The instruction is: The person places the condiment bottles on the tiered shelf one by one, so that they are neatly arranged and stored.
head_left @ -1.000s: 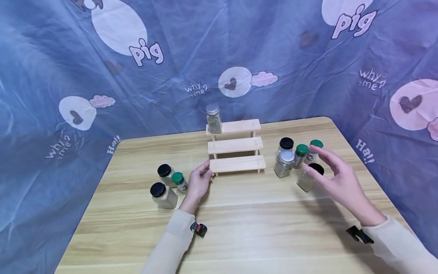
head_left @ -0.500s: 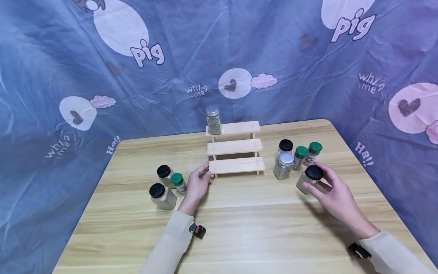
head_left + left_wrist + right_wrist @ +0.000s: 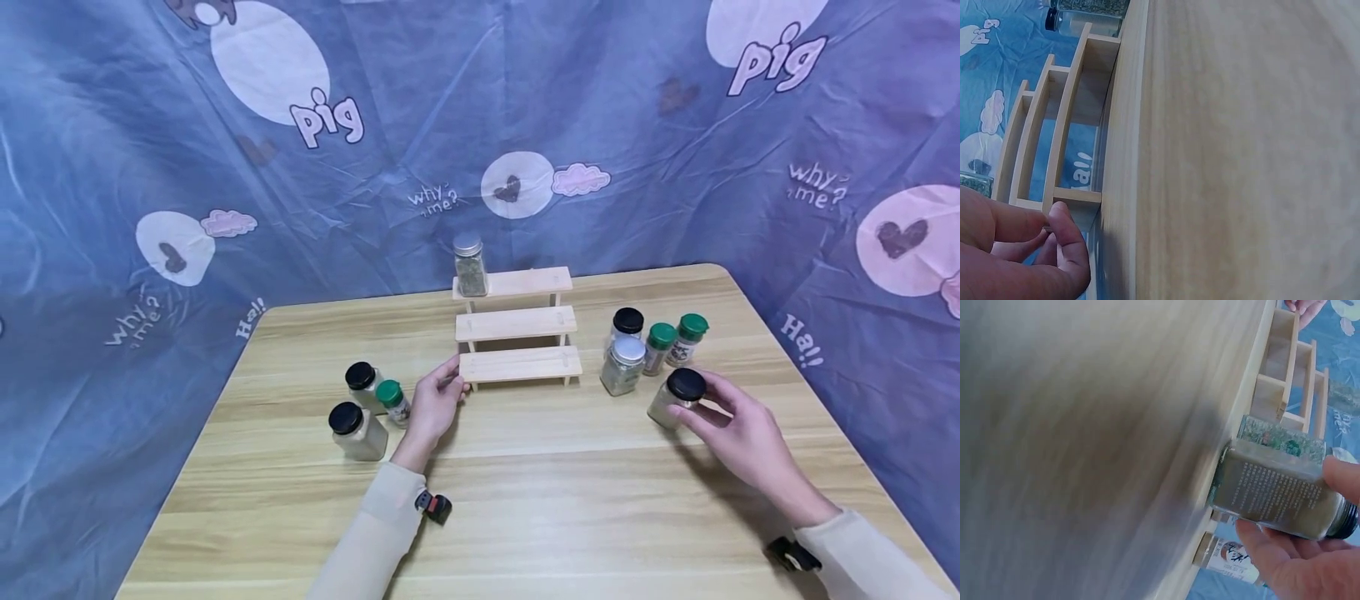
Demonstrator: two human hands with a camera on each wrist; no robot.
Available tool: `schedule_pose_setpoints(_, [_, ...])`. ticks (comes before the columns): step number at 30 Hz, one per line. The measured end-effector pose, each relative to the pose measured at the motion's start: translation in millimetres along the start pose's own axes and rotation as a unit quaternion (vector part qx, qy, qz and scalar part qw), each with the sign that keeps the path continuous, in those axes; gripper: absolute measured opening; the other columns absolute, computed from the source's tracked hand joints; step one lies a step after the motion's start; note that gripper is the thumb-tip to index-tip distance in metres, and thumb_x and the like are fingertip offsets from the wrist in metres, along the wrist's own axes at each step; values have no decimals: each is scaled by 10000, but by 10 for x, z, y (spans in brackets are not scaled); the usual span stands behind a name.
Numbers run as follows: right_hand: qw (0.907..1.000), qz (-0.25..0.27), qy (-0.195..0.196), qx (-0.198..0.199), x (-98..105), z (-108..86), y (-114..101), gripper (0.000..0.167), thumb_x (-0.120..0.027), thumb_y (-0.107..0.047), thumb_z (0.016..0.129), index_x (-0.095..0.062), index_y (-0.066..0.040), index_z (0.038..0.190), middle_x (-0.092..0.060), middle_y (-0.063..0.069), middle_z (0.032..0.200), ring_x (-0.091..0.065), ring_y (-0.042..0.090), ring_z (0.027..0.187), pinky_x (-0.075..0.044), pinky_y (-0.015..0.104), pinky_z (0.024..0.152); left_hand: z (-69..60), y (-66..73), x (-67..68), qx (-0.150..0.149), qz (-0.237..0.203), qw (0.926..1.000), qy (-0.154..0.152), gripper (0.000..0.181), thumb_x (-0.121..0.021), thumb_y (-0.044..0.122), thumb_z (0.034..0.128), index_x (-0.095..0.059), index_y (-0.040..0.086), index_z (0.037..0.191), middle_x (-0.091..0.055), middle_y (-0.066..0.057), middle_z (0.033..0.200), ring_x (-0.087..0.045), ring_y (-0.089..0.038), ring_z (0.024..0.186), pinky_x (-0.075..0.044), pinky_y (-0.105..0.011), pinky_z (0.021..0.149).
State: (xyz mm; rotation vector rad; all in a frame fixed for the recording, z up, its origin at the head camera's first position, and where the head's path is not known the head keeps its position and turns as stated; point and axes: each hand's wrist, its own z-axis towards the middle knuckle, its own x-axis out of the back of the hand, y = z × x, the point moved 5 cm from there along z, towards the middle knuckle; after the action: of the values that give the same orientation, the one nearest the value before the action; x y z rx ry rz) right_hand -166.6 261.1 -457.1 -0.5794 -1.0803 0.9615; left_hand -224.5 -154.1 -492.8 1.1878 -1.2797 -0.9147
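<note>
A three-step wooden rack (image 3: 519, 364) stands near the back of the table. My left hand (image 3: 435, 406) pinches the left end of its lowest step between thumb and fingers, seen closer in the left wrist view. On the right, my right hand (image 3: 742, 433) holds a square spice jar (image 3: 666, 410) with a black lid, thumb on one side and fingers on the other. Brownish powder and printed text show on this spice jar (image 3: 1272, 490) in the right wrist view. Whether its base touches the table I cannot tell.
A silver-lidded jar (image 3: 471, 271) stands on the top step's left end. Beyond my right hand are another silver-lidded jar (image 3: 622, 371), a black-lidded jar (image 3: 627, 321) and two green-lidded shakers (image 3: 660, 346). Left of the rack stand two black-lidded jars (image 3: 363, 437) and a green-lidded shaker (image 3: 395, 400).
My right hand has come down from above the black-lidded spice jar and its fingers have closed around the sides. My left hand has stayed at the rack.
</note>
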Motion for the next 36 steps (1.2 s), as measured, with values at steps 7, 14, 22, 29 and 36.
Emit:
schedule_pose_setpoints(7, [9980, 324, -486, 225, -122, -39, -208, 536, -809, 101, 842, -646, 23, 1346, -632, -315, 1256, -628, -151, 1135, -583, 103, 917, 8, 1, -6, 92, -43, 9999, 44, 464, -569, 17, 1053, -547, 55, 1514, -614, -221, 1394, -714, -257, 1043, -636, -192, 839])
schedule_pose_setpoints(14, [9950, 625, -570, 539, -276, 91, -514, 553, -794, 139, 830, -622, 22, 1343, -657, -225, 1267, -637, -114, 1161, -570, 108, 965, 11, 31, -25, -141, -37, 9999, 14, 446, -550, -5, 1059, -541, 3, 1504, -612, -273, 1379, -718, -319, 1058, -660, -289, 860])
schedule_pose_setpoints(22, [9885, 782, -1011, 803, -550, 499, -798, 545, -742, 62, 926, -576, -33, 1436, -721, 197, 1268, -638, -102, 1163, -554, 109, 1008, 7, -3, -5, -42, -62, 10000, -20, 448, -545, -1, 1060, -542, 15, 1508, -600, -267, 1395, -717, -302, 1065, -651, -242, 852])
schedule_pose_setpoints(29, [9762, 1160, -1719, 640, -787, 1028, -943, 534, -739, -10, 958, -565, -18, 1462, -689, 203, 1324, -662, 28, 1205, -541, 144, 1057, -1, -13, 26, 35, 2, 10000, 52, 455, -554, 10, 1059, -547, 42, 1513, -618, -236, 1389, -714, -235, 1025, -644, -216, 847])
schedule_pose_setpoints(36, [9792, 1082, -1651, 466, -838, 1427, -1069, 573, -741, -53, 972, -541, -37, 1508, -684, 221, 1345, -668, 341, 1264, -583, 116, 950, 0, 12, -4, 35, 34, 10000, -17, 457, -561, 20, 1060, -543, 47, 1516, -635, -227, 1382, -714, -228, 1026, -641, -213, 841])
